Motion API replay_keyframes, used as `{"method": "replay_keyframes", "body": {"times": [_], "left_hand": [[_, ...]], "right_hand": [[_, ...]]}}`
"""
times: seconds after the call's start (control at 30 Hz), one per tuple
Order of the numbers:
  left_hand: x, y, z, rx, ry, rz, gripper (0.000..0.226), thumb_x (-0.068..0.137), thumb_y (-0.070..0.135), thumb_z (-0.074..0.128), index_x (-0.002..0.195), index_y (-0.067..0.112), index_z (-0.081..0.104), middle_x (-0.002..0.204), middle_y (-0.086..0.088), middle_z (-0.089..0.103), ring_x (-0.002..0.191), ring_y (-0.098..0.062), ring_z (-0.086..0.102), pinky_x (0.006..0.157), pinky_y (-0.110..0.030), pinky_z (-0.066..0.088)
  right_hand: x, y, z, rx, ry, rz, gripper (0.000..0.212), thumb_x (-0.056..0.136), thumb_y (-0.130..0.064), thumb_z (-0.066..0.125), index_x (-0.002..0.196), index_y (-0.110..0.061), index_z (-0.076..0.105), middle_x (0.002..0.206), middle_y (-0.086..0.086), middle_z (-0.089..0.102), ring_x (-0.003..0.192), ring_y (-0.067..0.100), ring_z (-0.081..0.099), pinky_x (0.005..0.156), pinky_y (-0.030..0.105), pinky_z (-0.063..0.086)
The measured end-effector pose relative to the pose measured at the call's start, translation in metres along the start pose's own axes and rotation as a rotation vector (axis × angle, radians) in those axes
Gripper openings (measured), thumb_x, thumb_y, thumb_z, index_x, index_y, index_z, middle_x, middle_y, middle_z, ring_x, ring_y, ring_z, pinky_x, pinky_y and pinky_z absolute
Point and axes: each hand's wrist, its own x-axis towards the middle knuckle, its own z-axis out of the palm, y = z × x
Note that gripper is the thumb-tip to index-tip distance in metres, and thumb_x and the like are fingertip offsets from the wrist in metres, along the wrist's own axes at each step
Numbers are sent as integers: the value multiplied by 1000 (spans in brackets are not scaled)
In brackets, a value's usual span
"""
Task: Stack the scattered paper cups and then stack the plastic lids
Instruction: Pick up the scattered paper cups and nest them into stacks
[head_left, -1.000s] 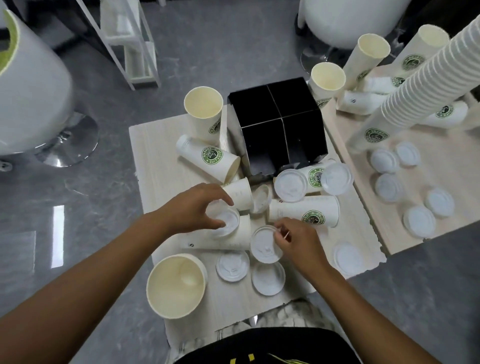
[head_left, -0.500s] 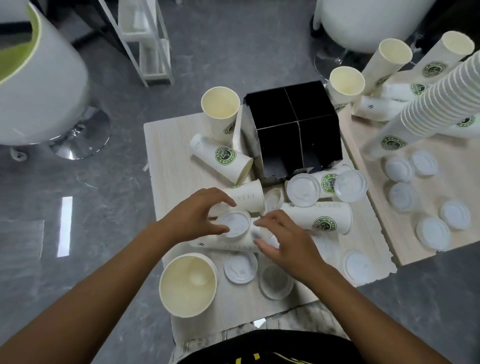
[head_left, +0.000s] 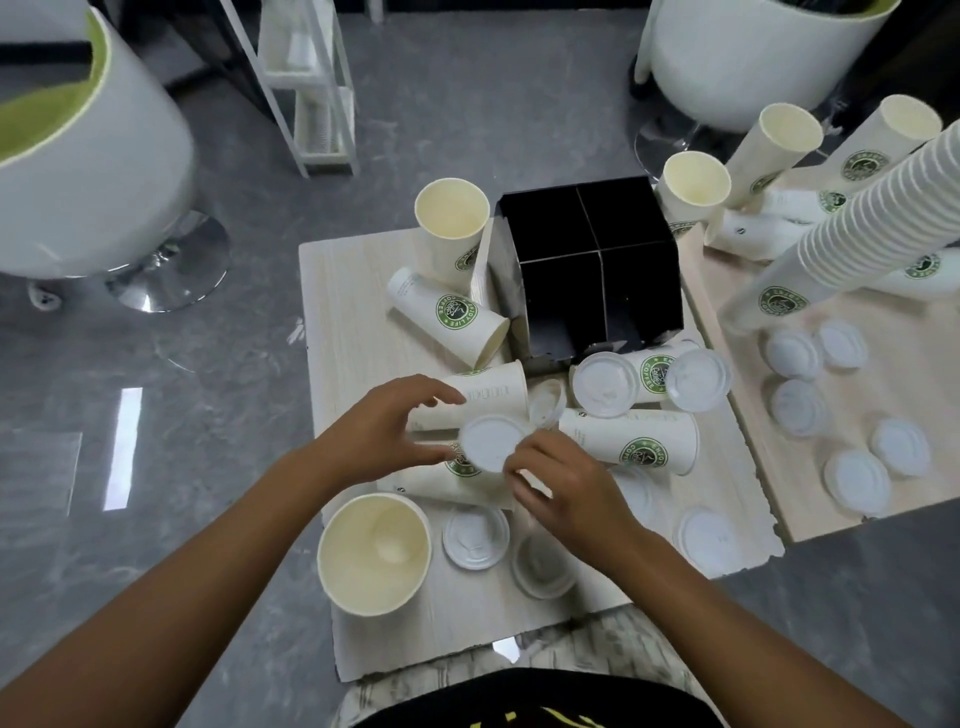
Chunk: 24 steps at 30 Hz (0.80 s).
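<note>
My left hand (head_left: 384, 431) and my right hand (head_left: 566, 488) meet over the middle of the near table and together pinch a white plastic lid (head_left: 488, 442), held above a cup lying on its side (head_left: 457, 480). Paper cups with green logos lie scattered around: one (head_left: 452, 317) by the black box, two (head_left: 634, 441) to the right. An upright cup (head_left: 375, 552) stands at the near left. Loose lids (head_left: 475, 535) lie on the table in front of me. A tall stack of cups (head_left: 872, 228) leans at the far right.
A black divided box (head_left: 592, 265) stands at the back of the near table (head_left: 348, 332). A second table (head_left: 914, 364) to the right carries several lids and cups. White chairs on chrome bases and a white rack stand on the grey floor.
My right hand brought a lid from the table up to the one in my left hand, and both hands now hold the lid together. The camera view shifted slightly.
</note>
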Motion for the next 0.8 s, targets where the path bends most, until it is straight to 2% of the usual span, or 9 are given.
{"method": "replay_keyframes", "body": {"times": [0.07,0.17,0.27,0.37,0.47,0.53,0.6,0.67,0.8], "left_hand": [[0,1,-2,-19,20,-12,57,74,29,94,122,34,66,120,20,65,108,0,59,85,-8,40],[-1,3,-1,0,8,-21,54,74,27,93,119,36,65,121,18,66,109,1,58,85,-8,40],[0,6,0,21,-20,-15,53,74,28,93,117,39,65,121,18,66,110,-1,59,86,-12,43],[1,8,-3,52,-69,-33,54,74,28,93,120,38,66,121,17,65,111,5,55,81,-22,52],[7,13,-7,93,-119,-22,56,74,30,93,119,43,63,120,22,63,109,6,56,86,-20,47],[13,19,-9,146,-154,-12,57,74,35,92,121,45,61,121,24,62,108,2,58,89,-24,47],[20,27,-6,261,-182,1,59,75,41,90,126,43,60,124,24,61,110,-2,57,91,-30,49],[29,36,0,377,-223,28,63,76,45,88,131,40,58,127,22,60,114,-5,55,89,-31,49],[48,46,15,462,-323,64,65,77,44,86,134,36,56,129,18,61,116,-8,56,88,-33,50]], "right_hand": [[-23,-1,-18,-32,80,47,10,95,-14,63,90,-10,71,93,1,64,87,19,62,73,25,50],[-59,5,-23,-85,113,120,6,92,-11,66,89,-11,71,93,-1,65,87,18,63,71,27,52],[-82,17,-5,-129,68,181,10,86,-5,75,90,-12,71,93,-1,65,84,19,64,63,30,54],[-91,27,14,-166,1,234,19,81,-3,83,89,-14,69,92,-3,63,84,17,61,59,26,51],[-97,34,29,-139,-52,299,14,85,-9,79,90,-16,68,94,-6,62,85,17,61,57,25,50],[-98,32,33,-65,-52,404,8,89,-19,73,96,-18,70,98,-9,62,89,10,61,61,23,49],[-93,25,33,110,-6,568,16,89,-21,76,104,-19,71,101,-13,62,88,-2,58,68,15,45],[-81,17,34,274,77,681,26,85,-20,84,107,-20,71,101,-14,64,82,-1,59,70,11,45],[-50,7,43,416,131,794,32,81,-26,87,110,-24,74,103,-12,69,73,6,60,71,17,50]]}}
